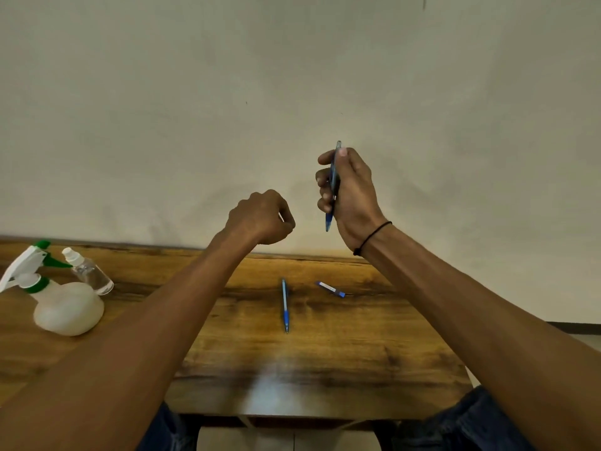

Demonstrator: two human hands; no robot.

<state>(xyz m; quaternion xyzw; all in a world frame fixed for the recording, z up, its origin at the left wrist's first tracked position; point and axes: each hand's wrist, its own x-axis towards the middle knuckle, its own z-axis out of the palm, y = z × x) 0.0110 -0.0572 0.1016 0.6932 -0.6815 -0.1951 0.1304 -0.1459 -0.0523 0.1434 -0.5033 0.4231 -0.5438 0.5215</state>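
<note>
Blue pen, see-through barrel w/ darker blue lower section, held near upright in the right hand, raised well above the table's far edge, right of centre. Top end pokes out just past thumb & forefinger; lower blue end sticks out below the little finger, leaning slightly left. Fingers curl round the mid-barrel, thumb pressed vs. the upper part. Tip detail too small to make out.
</note>
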